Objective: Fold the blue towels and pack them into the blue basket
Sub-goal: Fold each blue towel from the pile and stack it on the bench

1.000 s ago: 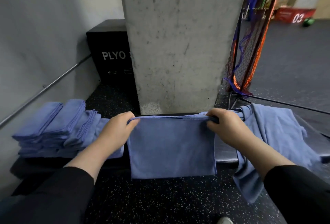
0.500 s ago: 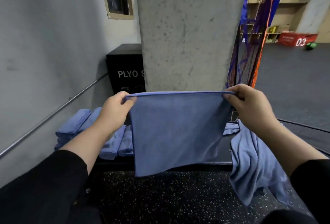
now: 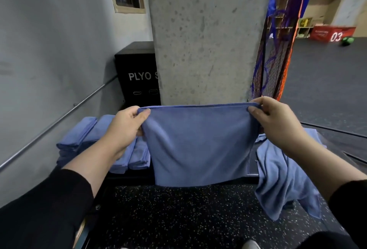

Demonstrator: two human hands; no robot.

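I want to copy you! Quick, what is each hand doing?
Left hand: closed, pinching the top left corner of the blue towel.
Right hand: closed, pinching the towel's top right corner.

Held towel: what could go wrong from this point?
The left hand and right hand only pinch the held towel at its top corners; a slip could undo the fold. Swinging it left could disturb the folded stack. The loose towel overhanging the bench edge may slide off.

Gym: plyo box (image 3: 137, 74), rubber flooring (image 3: 178, 215)
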